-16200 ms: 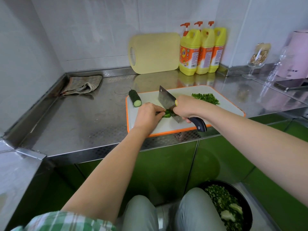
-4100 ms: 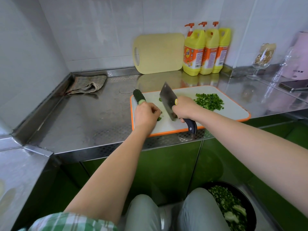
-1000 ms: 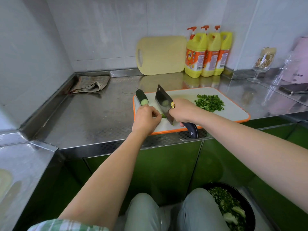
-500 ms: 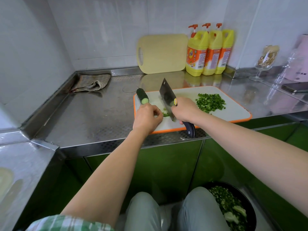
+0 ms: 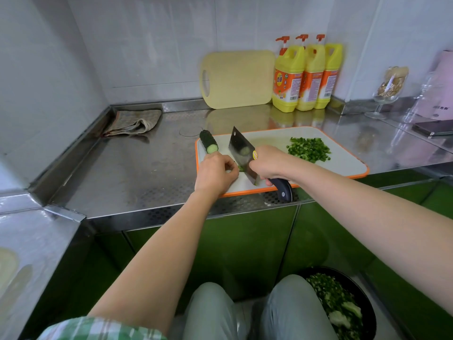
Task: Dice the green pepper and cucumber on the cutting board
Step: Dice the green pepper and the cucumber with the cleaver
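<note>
A white cutting board (image 5: 343, 160) with an orange rim lies on the steel counter. My right hand (image 5: 268, 164) grips a cleaver (image 5: 241, 152) by its dark handle, blade down on the board. A cucumber slice sticks to the blade. My left hand (image 5: 215, 173) has its fingers curled on small green cucumber pieces (image 5: 240, 168) right beside the blade. A dark cucumber chunk (image 5: 208, 143) lies at the board's far left corner. A pile of diced green pepper (image 5: 308, 149) sits on the board's right half.
A wooden board (image 5: 239, 78) and three yellow detergent bottles (image 5: 306, 77) stand against the back wall. A folded cloth (image 5: 133, 121) lies at the left rear corner. A glass (image 5: 388, 92) and a phone (image 5: 434, 127) are at the right. A black bin (image 5: 343, 305) of green scraps stands on the floor.
The cleaver has come down onto the pieces beside my left fingers; both hands stay in the same spot on the board. The view has shifted slightly.
</note>
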